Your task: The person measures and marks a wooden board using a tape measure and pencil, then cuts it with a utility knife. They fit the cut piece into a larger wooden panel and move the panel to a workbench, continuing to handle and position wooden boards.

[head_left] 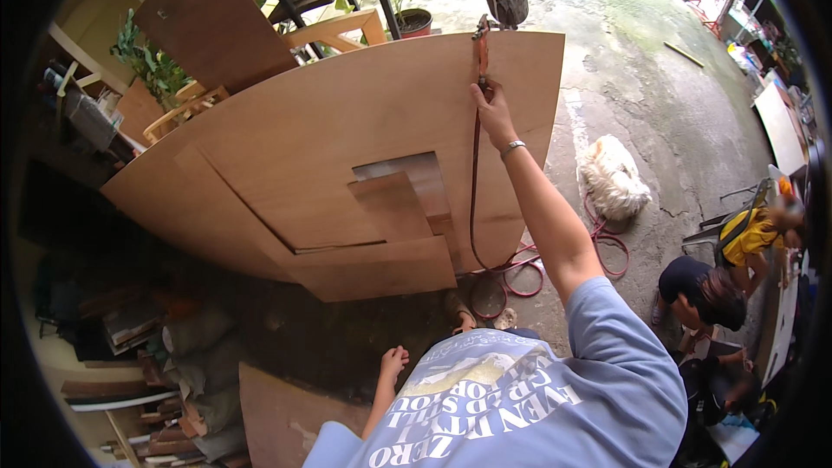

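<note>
My right hand [496, 113] reaches forward over a large plywood sheet [347, 104], its fingers closed round the lower end of an orange-handled spray gun [483, 56]. A grey, paint-stained cup [504, 0] sits at the gun's far end, past the sheet's far edge. From the gun a dark red hose [475, 182] runs back toward me across the wood. Several smaller flat pieces lie on the sheet, among them a rectangular wood panel [392, 208]. Low beside my body, my left hand [394, 362] hangs with curled fingers; nothing shows in it.
Coils of red hose [524, 277] lie on the floor near my feet. A white shaggy dog [615, 178] rests right of the sheet. People [706, 290] sit at the right. Scrap wood [130, 390] is piled at left; a potted plant [414, 22] stands beyond the sheet.
</note>
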A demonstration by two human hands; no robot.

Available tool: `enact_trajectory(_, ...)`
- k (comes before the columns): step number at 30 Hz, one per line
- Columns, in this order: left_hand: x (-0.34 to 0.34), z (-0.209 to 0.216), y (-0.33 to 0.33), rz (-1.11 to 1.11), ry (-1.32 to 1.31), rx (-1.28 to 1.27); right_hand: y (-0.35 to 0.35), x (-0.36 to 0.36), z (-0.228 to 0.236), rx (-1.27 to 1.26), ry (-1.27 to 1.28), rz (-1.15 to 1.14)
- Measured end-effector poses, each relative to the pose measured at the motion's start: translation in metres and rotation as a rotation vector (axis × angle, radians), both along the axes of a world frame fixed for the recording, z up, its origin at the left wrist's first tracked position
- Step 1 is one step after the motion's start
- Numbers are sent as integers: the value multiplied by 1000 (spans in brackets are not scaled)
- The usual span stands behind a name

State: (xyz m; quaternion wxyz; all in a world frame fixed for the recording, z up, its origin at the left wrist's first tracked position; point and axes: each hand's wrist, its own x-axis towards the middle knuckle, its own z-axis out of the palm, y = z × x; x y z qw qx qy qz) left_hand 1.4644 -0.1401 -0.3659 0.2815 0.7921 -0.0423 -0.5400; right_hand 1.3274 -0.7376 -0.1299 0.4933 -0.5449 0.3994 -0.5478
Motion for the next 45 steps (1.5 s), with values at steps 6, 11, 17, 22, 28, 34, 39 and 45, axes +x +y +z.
enact_trajectory(6, 23, -26, 22, 108, 53, -45, -13, 12, 9, 119, -282, 95)
enact_trajectory(11, 55, -39, 12, -110, 57, -70, -2, -6, 36, 71, -388, 29)
enact_trajectory(17, 95, -43, -39, -77, 68, -5, 33, -66, 104, -116, -328, 14)
enact_trajectory(22, 103, -40, -129, -264, -18, -67, 102, -137, 116, -119, -220, -23)
enact_trajectory(28, 62, -32, -248, -456, -15, -299, 161, -200, 118, -170, -166, -132)
enact_trajectory(34, -130, 218, -404, -809, 47, -1092, 173, -261, 103, -170, -130, -165)
enact_trajectory(39, -271, 370, -453, -780, -71, -1575, 159, -280, 93, -248, 46, -160)
enact_trajectory(45, -378, 351, -495, -547, 172, -1292, 127, -349, 75, -348, 68, -33)
